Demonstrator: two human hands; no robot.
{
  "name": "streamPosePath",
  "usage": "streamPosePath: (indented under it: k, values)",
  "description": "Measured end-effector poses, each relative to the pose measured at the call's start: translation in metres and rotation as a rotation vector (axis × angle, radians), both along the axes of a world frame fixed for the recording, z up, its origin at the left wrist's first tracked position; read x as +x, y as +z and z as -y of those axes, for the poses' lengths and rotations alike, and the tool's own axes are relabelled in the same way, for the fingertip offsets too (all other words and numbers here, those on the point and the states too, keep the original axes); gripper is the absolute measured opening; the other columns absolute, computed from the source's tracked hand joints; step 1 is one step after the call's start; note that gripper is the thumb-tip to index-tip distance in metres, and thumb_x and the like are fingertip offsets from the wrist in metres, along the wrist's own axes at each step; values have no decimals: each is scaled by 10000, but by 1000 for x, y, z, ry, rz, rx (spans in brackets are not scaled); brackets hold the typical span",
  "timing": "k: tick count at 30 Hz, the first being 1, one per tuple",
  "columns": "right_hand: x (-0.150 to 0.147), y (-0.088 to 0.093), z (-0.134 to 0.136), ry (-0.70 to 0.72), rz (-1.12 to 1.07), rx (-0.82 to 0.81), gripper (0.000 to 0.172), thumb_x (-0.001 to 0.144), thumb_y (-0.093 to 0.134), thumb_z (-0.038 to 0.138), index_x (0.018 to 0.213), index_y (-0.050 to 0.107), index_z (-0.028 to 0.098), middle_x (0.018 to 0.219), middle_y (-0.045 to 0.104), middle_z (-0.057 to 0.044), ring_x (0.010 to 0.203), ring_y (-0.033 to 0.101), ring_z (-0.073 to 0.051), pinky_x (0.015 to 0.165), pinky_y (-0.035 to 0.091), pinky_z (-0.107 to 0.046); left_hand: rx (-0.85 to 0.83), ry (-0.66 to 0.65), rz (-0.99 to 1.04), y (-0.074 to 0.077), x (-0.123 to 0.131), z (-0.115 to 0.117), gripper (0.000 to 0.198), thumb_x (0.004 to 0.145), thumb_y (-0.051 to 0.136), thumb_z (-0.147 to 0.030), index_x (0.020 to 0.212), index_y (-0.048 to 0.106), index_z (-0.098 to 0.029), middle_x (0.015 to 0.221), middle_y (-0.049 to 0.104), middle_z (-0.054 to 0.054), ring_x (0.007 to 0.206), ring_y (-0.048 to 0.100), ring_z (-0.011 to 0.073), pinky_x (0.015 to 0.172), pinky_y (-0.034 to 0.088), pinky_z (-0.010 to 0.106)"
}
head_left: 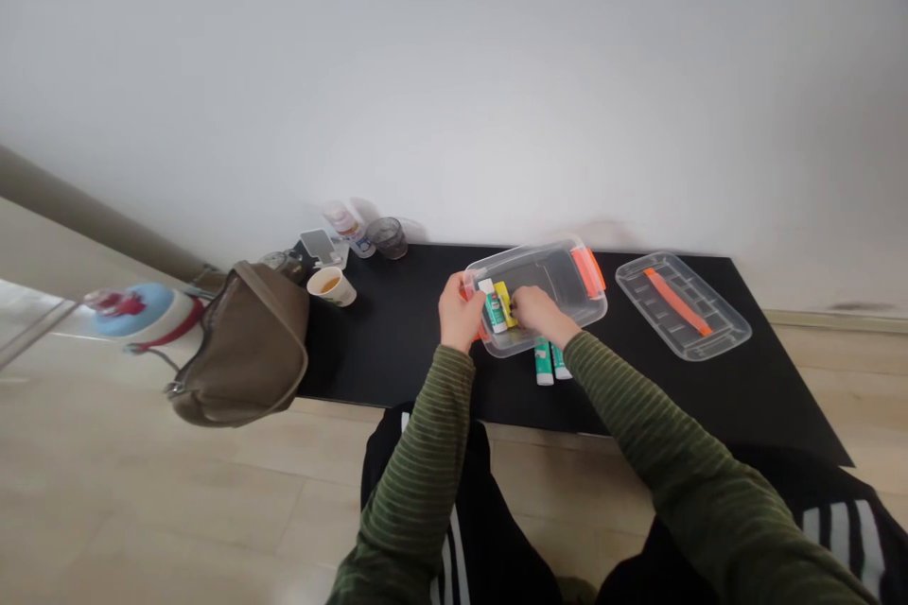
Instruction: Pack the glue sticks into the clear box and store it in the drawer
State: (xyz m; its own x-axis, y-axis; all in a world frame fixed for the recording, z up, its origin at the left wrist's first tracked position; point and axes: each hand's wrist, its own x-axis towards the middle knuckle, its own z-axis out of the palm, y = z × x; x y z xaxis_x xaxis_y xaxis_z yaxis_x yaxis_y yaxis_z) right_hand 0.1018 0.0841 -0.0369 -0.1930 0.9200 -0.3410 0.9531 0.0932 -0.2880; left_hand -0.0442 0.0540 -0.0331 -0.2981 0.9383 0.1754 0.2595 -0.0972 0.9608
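My left hand (460, 314) is closed round the left end of a clear plastic box (560, 284) with orange latches, its thumb beside a green-and-white glue stick (495, 310). Inside the box, a yellow stick (506, 304) lies alongside that glue stick. My right hand (540, 314) reaches over the near rim, fingers curled and pressed at the yellow stick; their tips are partly hidden. Two more green-and-white tubes lie on the black table in front of the box, one glue stick (543, 365) fully visible and another (560, 362) partly under my right wrist.
Right of the box lies its clear lid (681, 340) with an orange handle (677, 301). On the left of the black table (397, 340) stand a paper cup (332, 286), a dark glass (388, 238), a spray bottle (349, 229) and a brown bag (248, 350). A wall rises behind.
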Motion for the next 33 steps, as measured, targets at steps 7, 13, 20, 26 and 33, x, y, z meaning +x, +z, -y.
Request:
streamPosePath:
  k: [7,13,20,26,33]
  values:
    - [16,19,12,-24,-38,116,334,869,496,136,1125,706,178,1126,705,-160,1077,654,-268,876,479,-339,2,-11,-3,-2,-1,-1,288,661,544,-122,929,629,-183,840,658,1,765,597,158,753,463,272]
    - [55,38,68,-235,-597,408,248,875,534,240,1032,724,214,909,756,-44,788,712,-184,801,529,-305,3,-2,-3,-6,-2,-3,302,661,550,-127,949,629,-177,877,671,1,793,613,154,770,464,274]
    - [84,-17,130,-644,-873,577,251,848,574,379,943,679,172,739,690,-26,572,608,-140,575,485,-262,-2,10,-19,-3,-1,-1,292,662,548,-126,934,635,-189,875,675,-3,792,612,157,763,462,271]
    - [82,-66,113,-505,-645,428,235,818,548,340,919,675,169,806,680,-50,723,631,-182,707,484,-303,-11,13,7,-4,-1,-2,295,658,552,-129,935,634,-190,866,679,0,781,617,162,749,473,274]
    - [77,-88,102,-427,-464,463,283,843,526,393,933,657,160,847,646,-78,745,606,-192,710,454,-306,-12,13,16,-3,0,-1,300,655,542,-131,935,634,-190,859,672,-4,775,610,159,744,467,269]
